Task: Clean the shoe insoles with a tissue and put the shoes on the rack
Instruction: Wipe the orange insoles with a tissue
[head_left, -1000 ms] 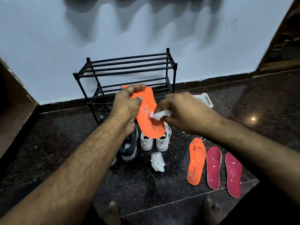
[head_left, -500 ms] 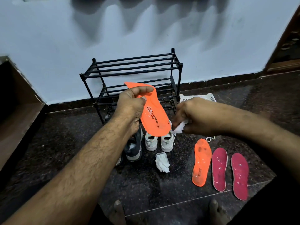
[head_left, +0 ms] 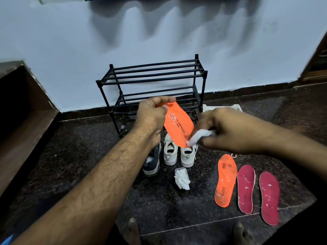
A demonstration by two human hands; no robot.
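My left hand [head_left: 152, 115] grips the top end of an orange insole [head_left: 178, 125] held up in front of the black shoe rack [head_left: 154, 80]. My right hand [head_left: 228, 129] pinches a white tissue [head_left: 199, 137] against the insole's lower right edge. Below them a pair of white sneakers [head_left: 178, 152] stands on the floor, with a dark shoe [head_left: 152, 161] to their left, partly hidden by my left forearm. A second orange insole [head_left: 225, 179] and two dark pink insoles [head_left: 246, 188] [head_left: 269, 197] lie on the floor at the right.
A pile of white tissues [head_left: 181, 178] lies on the dark floor in front of the sneakers. A white plastic basket [head_left: 223, 107] sits right of the rack, mostly behind my right hand. A wooden step [head_left: 23, 121] runs along the left. My toes [head_left: 132, 227] show at the bottom.
My right hand wiped the tissue down from the middle of the insole to its lower end. The view has shifted, so the rack and shoes appear further right.
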